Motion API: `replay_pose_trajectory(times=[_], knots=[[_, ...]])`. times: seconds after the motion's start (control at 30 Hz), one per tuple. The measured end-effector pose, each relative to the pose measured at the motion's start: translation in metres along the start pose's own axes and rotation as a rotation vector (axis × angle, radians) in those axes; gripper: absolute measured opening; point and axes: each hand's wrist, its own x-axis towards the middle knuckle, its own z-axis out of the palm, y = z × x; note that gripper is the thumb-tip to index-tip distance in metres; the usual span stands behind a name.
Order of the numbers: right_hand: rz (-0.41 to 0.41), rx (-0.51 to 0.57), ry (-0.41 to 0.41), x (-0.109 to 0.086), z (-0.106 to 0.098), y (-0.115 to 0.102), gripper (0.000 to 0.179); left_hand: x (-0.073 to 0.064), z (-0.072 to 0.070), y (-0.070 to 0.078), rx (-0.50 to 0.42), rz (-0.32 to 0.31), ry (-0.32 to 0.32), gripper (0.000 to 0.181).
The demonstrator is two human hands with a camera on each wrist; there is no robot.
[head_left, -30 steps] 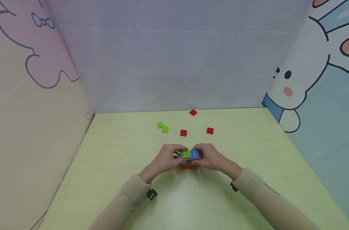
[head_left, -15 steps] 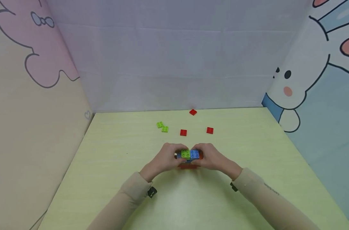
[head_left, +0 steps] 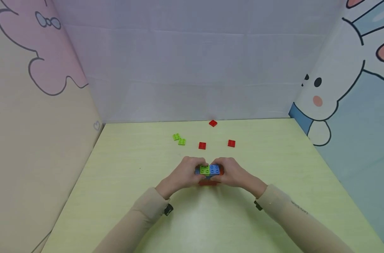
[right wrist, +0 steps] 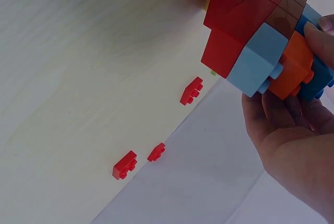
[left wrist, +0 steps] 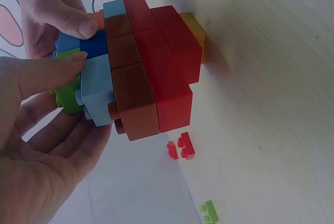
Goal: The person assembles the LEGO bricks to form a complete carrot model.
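Both hands hold a stack of toy building bricks (left wrist: 141,72) from its two sides. Its layers run from a yellow brick (left wrist: 194,35) on the table through red, brown, light blue and orange. A green brick (head_left: 204,170) and a blue brick (head_left: 214,170) sit side by side on top, studs up. My left hand (head_left: 185,173) grips the left end, its thumb lying along the green and light blue bricks in the left wrist view. Opposite it, my right hand (head_left: 232,173) grips the right end, thumb in front and fingers behind. The hands cover much of the upper layers.
Behind the stack lie red bricks (head_left: 202,146), (head_left: 231,143) loose on the pale table (head_left: 141,196). Another red brick (head_left: 213,123) is at the back edge. Two light green bricks (head_left: 181,141) lie left of them. A patterned cloth wall (head_left: 192,77) borders the table.
My left hand has moved slightly right, closing in on the stack's left end, so the gap seen there has narrowed. The right hand stays about where it was.
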Motion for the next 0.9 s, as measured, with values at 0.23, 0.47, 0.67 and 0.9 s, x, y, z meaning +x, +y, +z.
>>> replay_pose_trajectory(times=[0.23,0.47,0.67,0.9], knots=[[0.009,-0.003,-0.012,0.0004,0.0018,-0.0003,0.037,0.0037,0.0009,-0.001,0.033,-0.067,-0.018,0.019],[0.0,-0.008,0.004,0.0029,-0.001,-0.001,0.037,0.0061,-0.0007,-0.0016,0.016,-0.083,-0.005,0.019],[0.013,-0.017,-0.004,0.0055,0.0001,-0.0006,0.036,0.0034,0.0015,-0.0044,-0.001,-0.115,0.016,0.021],[0.019,-0.011,-0.002,0.0033,0.0008,0.0002,0.036,0.0055,0.0047,-0.0054,-0.034,-0.128,0.016,0.023]])
